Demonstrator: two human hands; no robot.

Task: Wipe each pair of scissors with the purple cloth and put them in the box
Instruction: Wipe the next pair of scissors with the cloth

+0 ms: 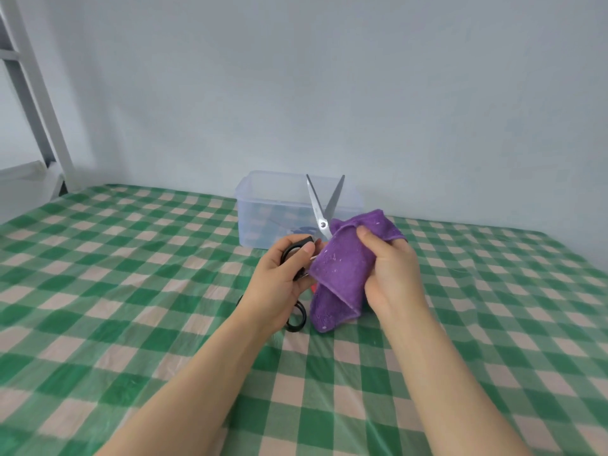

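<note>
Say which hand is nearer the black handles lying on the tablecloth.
Left. The left hand is right over the black handles; the right hand, holding the purple cloth, is farther right.

Raised scissors (323, 223) stand before the open-topped box (255, 218).

Plain pale wall (329, 77) behind, green-checked cloth (131, 291) over the surface, white metal frame (36, 93) at far left.
</note>
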